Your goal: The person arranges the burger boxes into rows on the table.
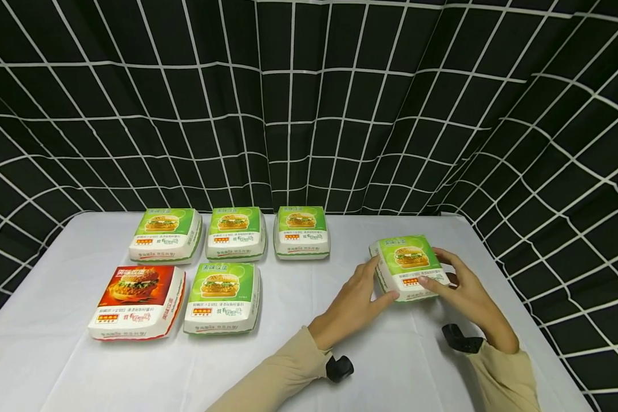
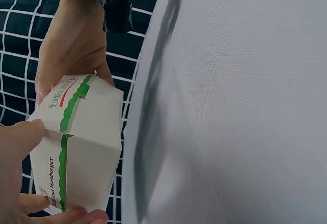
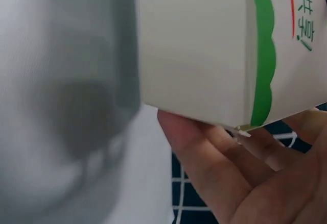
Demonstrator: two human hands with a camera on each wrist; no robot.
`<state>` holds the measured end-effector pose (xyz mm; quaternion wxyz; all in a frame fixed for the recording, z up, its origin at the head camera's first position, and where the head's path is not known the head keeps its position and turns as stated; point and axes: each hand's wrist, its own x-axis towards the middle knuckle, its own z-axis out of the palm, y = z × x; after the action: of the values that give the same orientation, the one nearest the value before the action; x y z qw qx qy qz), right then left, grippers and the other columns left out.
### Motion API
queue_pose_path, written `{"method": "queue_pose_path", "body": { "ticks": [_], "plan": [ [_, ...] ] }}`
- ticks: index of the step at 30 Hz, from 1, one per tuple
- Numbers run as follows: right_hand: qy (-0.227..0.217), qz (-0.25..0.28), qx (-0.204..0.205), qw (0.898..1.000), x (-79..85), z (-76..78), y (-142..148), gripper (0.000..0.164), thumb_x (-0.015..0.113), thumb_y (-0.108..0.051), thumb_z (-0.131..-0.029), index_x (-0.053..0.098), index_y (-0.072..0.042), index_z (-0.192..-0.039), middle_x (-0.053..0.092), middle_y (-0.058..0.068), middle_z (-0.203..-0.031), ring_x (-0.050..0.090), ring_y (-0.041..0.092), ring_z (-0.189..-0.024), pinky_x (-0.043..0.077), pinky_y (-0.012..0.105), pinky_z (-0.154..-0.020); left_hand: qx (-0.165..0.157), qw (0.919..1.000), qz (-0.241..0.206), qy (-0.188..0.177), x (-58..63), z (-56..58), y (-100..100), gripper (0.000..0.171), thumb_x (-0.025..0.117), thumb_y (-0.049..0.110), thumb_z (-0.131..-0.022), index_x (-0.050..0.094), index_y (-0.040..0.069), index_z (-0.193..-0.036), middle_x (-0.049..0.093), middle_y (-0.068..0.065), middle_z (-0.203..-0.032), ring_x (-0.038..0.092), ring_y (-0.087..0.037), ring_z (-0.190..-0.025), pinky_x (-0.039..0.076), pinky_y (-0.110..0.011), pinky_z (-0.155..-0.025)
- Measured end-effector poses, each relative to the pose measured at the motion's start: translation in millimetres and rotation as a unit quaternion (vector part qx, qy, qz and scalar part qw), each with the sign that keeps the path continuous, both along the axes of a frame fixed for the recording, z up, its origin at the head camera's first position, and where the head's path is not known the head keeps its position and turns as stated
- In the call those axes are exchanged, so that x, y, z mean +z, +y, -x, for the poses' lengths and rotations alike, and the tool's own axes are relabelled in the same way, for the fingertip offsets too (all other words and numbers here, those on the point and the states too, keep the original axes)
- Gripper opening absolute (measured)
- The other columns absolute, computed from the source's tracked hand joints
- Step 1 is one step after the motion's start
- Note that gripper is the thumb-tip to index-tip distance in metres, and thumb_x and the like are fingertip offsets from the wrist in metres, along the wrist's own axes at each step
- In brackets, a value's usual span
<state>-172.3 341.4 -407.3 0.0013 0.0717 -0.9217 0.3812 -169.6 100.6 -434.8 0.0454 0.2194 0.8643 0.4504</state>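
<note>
A green-and-white hamburger box [image 1: 411, 258] is between both hands at the right of the table, in the head view. My left hand [image 1: 352, 300] holds its left side, thumb near the front corner and fingers along the side. From the right, my right hand [image 1: 466, 292] grips it, thumb on the top edge and fingers curled at the side. The left wrist view shows the box's white side [image 2: 92, 168] with green scalloped trim, the left hand [image 2: 13, 157] around one end. In the right wrist view, right-hand fingers [image 3: 204, 163] touch the carton [image 3: 199, 45] from below.
Three green hamburger boxes [image 1: 232, 232] stand in a back row on the white table [image 1: 309, 366]. In front of them sit a red box [image 1: 134, 300] and another green box [image 1: 221, 297]. A black curtain [image 1: 288, 103] with white grid lines hangs behind and at the sides.
</note>
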Motion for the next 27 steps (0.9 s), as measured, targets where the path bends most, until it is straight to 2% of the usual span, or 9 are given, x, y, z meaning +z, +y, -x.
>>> {"method": "queue_pose_path", "body": {
  "ticks": [5, 7, 14, 27],
  "plan": [
    [-0.012, 0.009, 0.016, 1.000, 7.5, -2.5, -13.7, 0.078, 0.070, -0.025, -0.093, 0.026, -0.004, -0.155, 0.037, 0.028, -0.147, 0.061, 0.034, -0.106, 0.051, 0.022, -0.072, 0.004, 1.0000, 0.000, 0.007, 4.6, -8.8, -13.2, 0.079, 0.059, 0.044, -0.098, 0.022, 0.006, -0.157, 0.044, -0.014, -0.149, 0.048, -0.022, -0.136, 0.045, -0.038, -0.110],
    [-0.017, 0.009, 0.020, 1.000, 9.2, -2.7, -18.1, 0.079, 0.070, -0.027, -0.093, 0.025, -0.004, -0.155, 0.037, 0.028, -0.147, 0.061, 0.040, -0.107, 0.052, 0.023, -0.071, 0.004, 1.0000, -0.004, 0.007, 6.2, -11.4, -17.9, 0.080, 0.058, 0.045, -0.098, 0.021, 0.007, -0.157, 0.043, -0.015, -0.149, 0.048, -0.022, -0.136, 0.045, -0.039, -0.110],
    [-0.031, 0.009, 0.026, 0.999, 10.0, -4.4, -30.8, 0.081, 0.071, -0.030, -0.092, 0.026, -0.004, -0.154, 0.037, 0.027, -0.146, 0.062, 0.037, -0.105, 0.052, 0.025, -0.070, 0.011, 0.9999, -0.009, -0.002, 7.6, -19.0, -32.1, 0.078, 0.055, 0.048, -0.099, 0.022, 0.007, -0.157, 0.043, -0.016, -0.150, 0.048, -0.026, -0.136, 0.045, -0.042, -0.110],
    [-0.033, 0.000, 0.046, 0.998, 7.0, -7.8, -54.1, 0.080, 0.073, -0.033, -0.090, 0.030, -0.002, -0.150, 0.044, 0.025, -0.141, 0.063, 0.029, -0.099, 0.053, 0.025, -0.070, 0.020, 0.9992, -0.016, -0.030, 2.7, -30.0, -58.6, 0.079, 0.052, 0.053, -0.099, 0.022, 0.007, -0.156, 0.037, -0.016, -0.155, 0.043, -0.029, -0.141, 0.042, -0.049, -0.111]
  ]
}}
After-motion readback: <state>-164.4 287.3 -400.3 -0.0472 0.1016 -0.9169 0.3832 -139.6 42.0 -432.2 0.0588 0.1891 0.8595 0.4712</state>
